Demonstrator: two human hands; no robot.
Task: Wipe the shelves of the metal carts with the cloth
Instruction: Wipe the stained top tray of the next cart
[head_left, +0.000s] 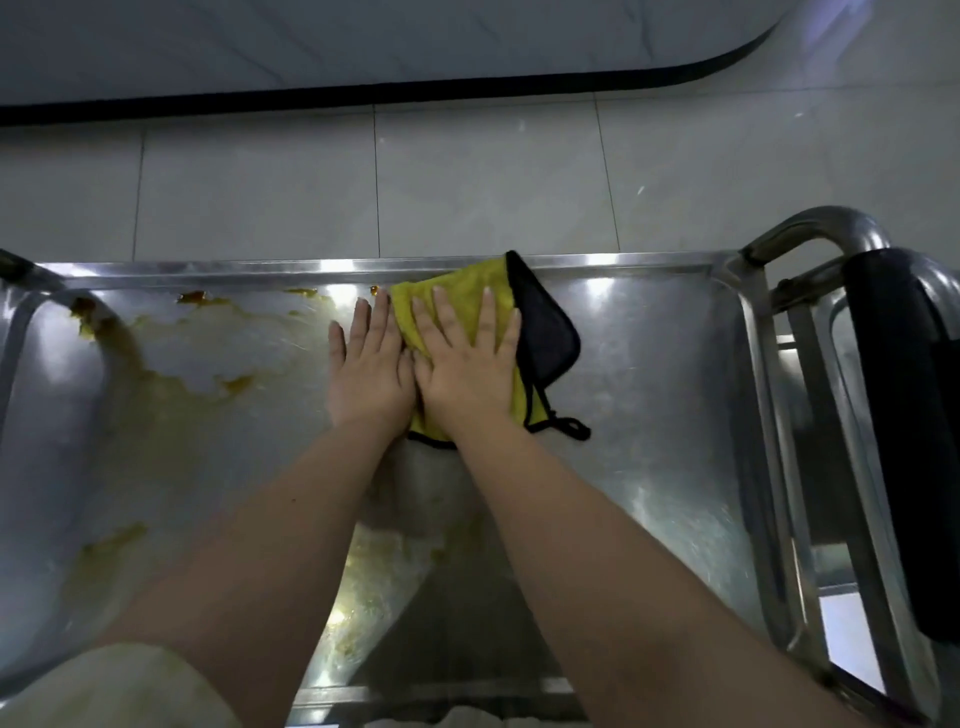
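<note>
Pressing the cloth (462, 306) flat, both hands (371, 364) (467, 364) on the smeared shelf (649, 389).

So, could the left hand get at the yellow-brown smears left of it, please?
Probably yes: the left hand lies flat beside the cloth, and nothing stands between it and the smears.

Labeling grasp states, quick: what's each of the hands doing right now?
Left hand: open, fingers straight, flat at the left edge of the cloth.
Right hand: open, fingers straight, pressing on the cloth.
</note>
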